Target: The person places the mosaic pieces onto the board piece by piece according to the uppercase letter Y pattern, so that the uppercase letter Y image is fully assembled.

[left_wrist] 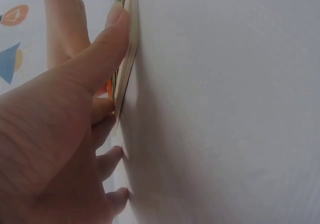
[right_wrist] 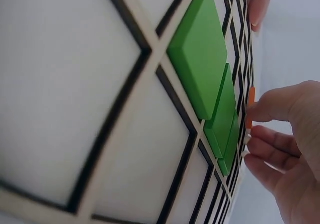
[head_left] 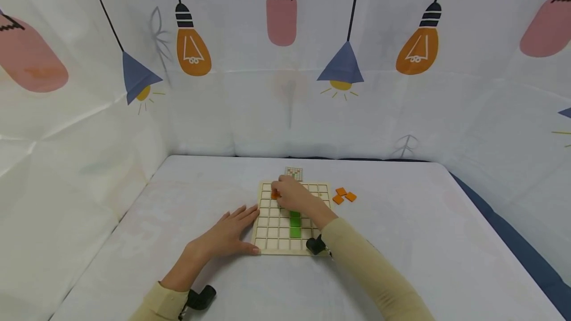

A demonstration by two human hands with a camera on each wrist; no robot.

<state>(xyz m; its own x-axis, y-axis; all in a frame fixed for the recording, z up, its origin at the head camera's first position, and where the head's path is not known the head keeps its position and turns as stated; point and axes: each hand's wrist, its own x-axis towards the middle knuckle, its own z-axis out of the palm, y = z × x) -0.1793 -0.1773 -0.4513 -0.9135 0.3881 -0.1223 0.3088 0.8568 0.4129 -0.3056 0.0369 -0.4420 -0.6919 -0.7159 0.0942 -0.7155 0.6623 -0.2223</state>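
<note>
A wooden grid board [head_left: 273, 232] lies in the middle of the table. My left hand [head_left: 227, 234] rests flat at its left side, fingers spread; in the left wrist view the thumb [left_wrist: 112, 42] lies against the board's edge. My right hand [head_left: 294, 194] reaches across the board to its upper left cells. Between its thumb and fingers it pinches an orange square tile [right_wrist: 251, 104], right at the grid's surface. Several green tiles [head_left: 295, 232] sit in one column of cells, partly hidden by the right hand in the head view.
Loose orange tiles [head_left: 338, 199] lie on the white table [head_left: 424, 241] just right of the board. Behind the board is a small card [head_left: 293, 171] with a printed grid. A white cloth [head_left: 250, 113] patterned with lamps hangs behind the table.
</note>
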